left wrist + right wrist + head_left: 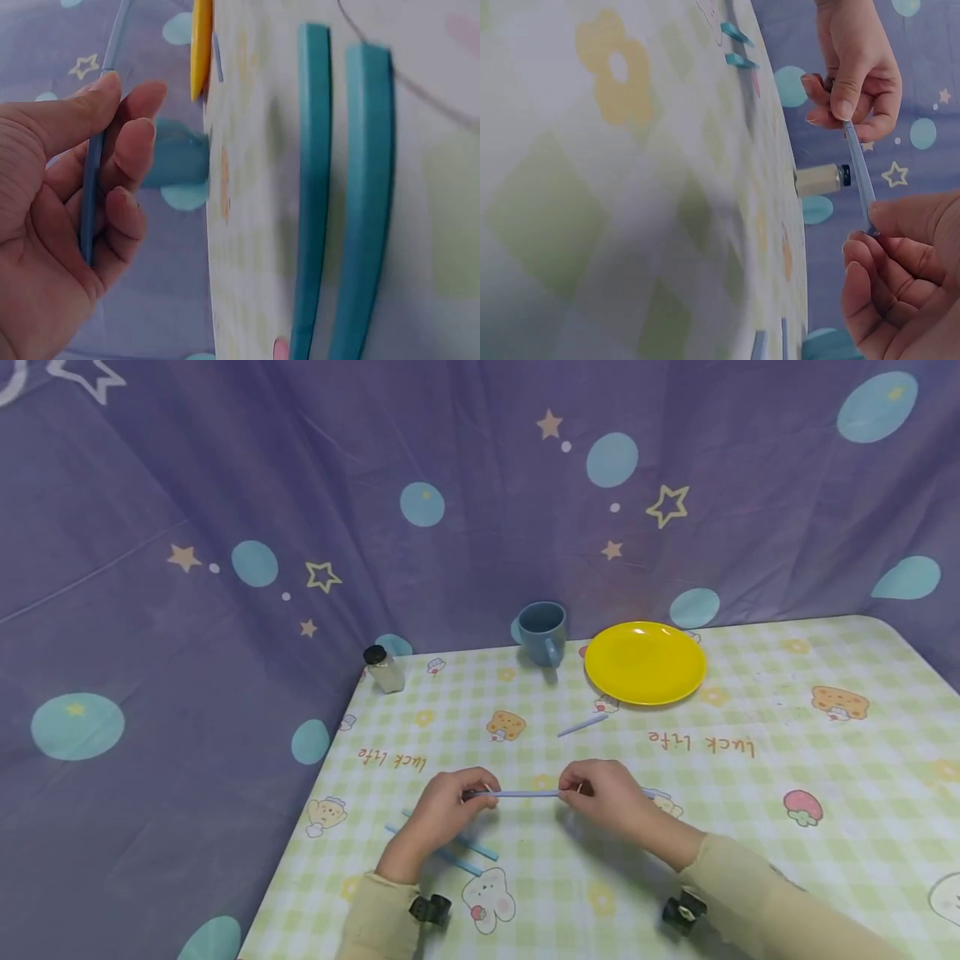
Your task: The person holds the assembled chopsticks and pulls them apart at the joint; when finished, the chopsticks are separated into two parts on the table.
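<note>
Hands [611, 793] pinch blue stick [528, 793]; tablecloth [735, 843] reads "Luck Life".

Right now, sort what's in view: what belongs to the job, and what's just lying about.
Job:
held blue stick, in left grip and right grip
probably two teal sticks
probably loose blue stick

Lying about, apparently:
mug
yellow plate
black-lidded jar

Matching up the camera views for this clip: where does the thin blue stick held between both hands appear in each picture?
Head: held stick, below centre and slightly right, near level between left hand and right hand.
Left wrist: held stick, at left, from the top edge down into the left hand.
Right wrist: held stick, right of centre, slanting between both hands.
Shared landmark: the star-printed purple curtain, visible in all three.
</note>
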Demonstrator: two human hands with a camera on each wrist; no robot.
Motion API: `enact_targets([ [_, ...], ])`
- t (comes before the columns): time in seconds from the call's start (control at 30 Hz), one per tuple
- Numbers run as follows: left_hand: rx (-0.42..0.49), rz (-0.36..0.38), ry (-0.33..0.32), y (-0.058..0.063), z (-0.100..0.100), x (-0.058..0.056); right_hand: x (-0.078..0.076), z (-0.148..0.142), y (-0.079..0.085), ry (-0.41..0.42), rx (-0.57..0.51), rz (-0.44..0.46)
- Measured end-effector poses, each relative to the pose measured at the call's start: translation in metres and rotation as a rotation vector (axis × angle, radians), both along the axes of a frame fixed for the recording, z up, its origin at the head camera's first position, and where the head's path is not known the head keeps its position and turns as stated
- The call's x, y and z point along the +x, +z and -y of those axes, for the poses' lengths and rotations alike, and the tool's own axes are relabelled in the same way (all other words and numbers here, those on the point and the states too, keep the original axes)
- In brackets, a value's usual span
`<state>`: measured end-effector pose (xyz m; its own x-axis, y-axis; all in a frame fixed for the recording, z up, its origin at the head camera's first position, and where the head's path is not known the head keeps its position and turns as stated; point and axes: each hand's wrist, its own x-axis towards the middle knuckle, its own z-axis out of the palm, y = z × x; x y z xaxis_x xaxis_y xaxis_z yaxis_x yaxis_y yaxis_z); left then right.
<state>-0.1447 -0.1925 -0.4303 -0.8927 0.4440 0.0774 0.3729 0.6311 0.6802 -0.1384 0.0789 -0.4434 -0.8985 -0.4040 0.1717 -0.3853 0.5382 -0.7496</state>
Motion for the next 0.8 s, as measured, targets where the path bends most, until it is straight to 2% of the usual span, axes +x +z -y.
enact_targets([
  [0.1, 0.006, -0.057, -0.022, -0.003, -0.011, -0.001, 0.000, -0.010, 0.002, -0.017, 0.001, 0.016],
  [0.23, 0.010, -0.190, -0.051, -0.009, -0.027, -0.004, 0.000, -0.021, 0.006, -0.014, -0.005, 0.014],
  [0.3, -0.001, -0.219, -0.062, -0.011, -0.035, -0.005, 0.000, -0.025, 0.007, -0.004, -0.006, 0.007],
  [0.53, -0.039, -0.169, -0.096, -0.014, -0.062, -0.001, 0.003, -0.033, 0.007, 0.024, 0.015, -0.054],
  [0.8, 0.032, -0.148, -0.132, -0.016, -0.088, -0.002, 0.006, -0.042, 0.008, 0.033, 0.038, -0.124],
])
